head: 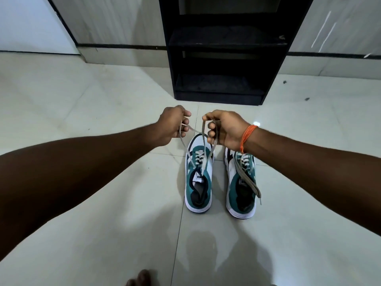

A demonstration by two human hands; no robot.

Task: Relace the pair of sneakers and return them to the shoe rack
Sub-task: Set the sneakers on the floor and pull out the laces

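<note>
Two white, teal and black sneakers stand side by side on the tiled floor, toes toward the rack. Above the left sneaker [198, 178], my left hand [169, 126] and my right hand [224, 129] each grip one end of its grey lace [203, 141], pulled up taut from the top eyelets. The right sneaker [241, 188] is laced, and its loose grey lace ends [250, 182] trail over its collar and outer side. An orange thread band circles my right wrist.
A black shoe rack [224, 48] with open shelves stands against the wall just beyond the sneakers. Pale glossy floor tiles [103, 100] spread all around. My bare toes [142, 278] show at the bottom edge.
</note>
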